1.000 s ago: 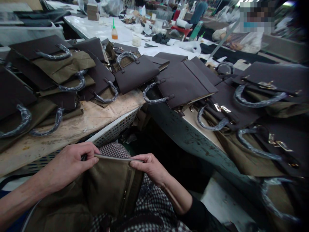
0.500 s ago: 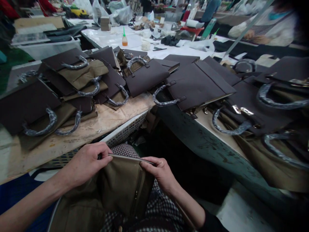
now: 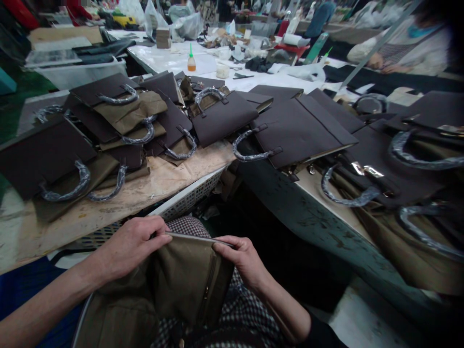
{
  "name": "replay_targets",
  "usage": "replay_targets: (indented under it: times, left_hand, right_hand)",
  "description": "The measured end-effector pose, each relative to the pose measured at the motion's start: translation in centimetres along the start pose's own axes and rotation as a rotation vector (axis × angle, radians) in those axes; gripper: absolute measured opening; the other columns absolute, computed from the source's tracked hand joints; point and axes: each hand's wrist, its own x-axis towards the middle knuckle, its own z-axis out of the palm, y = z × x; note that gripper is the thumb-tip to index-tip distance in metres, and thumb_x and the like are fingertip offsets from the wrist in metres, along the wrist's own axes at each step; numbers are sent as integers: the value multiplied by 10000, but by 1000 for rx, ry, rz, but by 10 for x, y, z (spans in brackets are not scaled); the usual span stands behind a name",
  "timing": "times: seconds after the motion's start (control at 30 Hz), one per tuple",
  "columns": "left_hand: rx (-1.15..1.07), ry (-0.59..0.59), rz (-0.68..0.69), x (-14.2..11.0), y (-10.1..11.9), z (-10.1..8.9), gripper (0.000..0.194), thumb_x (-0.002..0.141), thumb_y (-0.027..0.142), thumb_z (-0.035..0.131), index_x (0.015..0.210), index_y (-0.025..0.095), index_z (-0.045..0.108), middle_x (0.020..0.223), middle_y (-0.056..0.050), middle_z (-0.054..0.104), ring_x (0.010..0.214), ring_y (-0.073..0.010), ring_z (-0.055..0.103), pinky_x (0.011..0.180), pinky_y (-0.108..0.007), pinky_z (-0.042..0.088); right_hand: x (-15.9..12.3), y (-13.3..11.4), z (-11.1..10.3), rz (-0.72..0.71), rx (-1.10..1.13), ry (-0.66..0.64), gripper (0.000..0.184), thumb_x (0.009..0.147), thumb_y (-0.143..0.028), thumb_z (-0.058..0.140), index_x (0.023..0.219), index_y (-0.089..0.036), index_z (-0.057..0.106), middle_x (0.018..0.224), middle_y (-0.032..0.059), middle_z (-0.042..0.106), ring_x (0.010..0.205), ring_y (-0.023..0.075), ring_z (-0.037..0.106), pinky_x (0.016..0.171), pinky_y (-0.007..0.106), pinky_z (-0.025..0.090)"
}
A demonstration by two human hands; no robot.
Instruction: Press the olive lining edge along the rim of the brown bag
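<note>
An olive-brown bag lining (image 3: 177, 275) with a zipper down one side lies over my lap, on a checked apron (image 3: 250, 314). My left hand (image 3: 136, 244) pinches the left end of its top edge. The right end of that edge is pinched between thumb and fingers of my right hand (image 3: 241, 258). Between the two hands the edge runs nearly straight, with a pale strip along it. Beyond my hands, dark brown handbags (image 3: 226, 118) with plastic-wrapped handles lie heaped on the worktables.
A wooden table (image 3: 159, 181) is on the left, a green-sided table (image 3: 308, 208) on the right. Between them sits a perforated plastic crate (image 3: 192, 195). Further back are a small glue bottle (image 3: 191, 63) with a green tip and a co-worker (image 3: 406, 48) at the right.
The view has shifted slightly, so the tables and bags appear a little further right and lower. Both hands keep their pinch on the lining's edge.
</note>
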Motion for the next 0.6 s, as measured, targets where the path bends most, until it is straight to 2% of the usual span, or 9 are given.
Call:
replay_targets:
  times: [0.23, 0.5, 0.6]
  left_hand:
    - [14, -7, 9, -1, -3, 0, 270, 951, 416, 486, 853, 223, 649, 909, -7, 701, 867, -195, 627, 762, -272, 435]
    - [64, 63, -49, 1, 3, 4, 289, 910, 395, 514, 696, 216, 587, 752, 8, 684, 733, -180, 617, 653, -266, 417]
    - [62, 78, -75, 2, 3, 6, 290, 888, 391, 534, 660, 216, 571, 688, 25, 662, 669, -166, 595, 619, -264, 402]
  right_hand:
    - [0, 1, -1, 1, -8, 6, 364, 776, -427, 765, 1049, -187, 782, 867, 62, 769, 744, 185, 658, 698, 291, 487]
    - [-5, -6, 3, -2, -56, 4, 360, 773, -456, 752, 1010, -187, 792, 888, 61, 762, 750, 186, 649, 703, 291, 484]
    - [-4, -17, 3, 11, -162, -45, 325, 799, -450, 713, 941, -169, 795, 783, 36, 725, 663, 151, 596, 623, 254, 447]
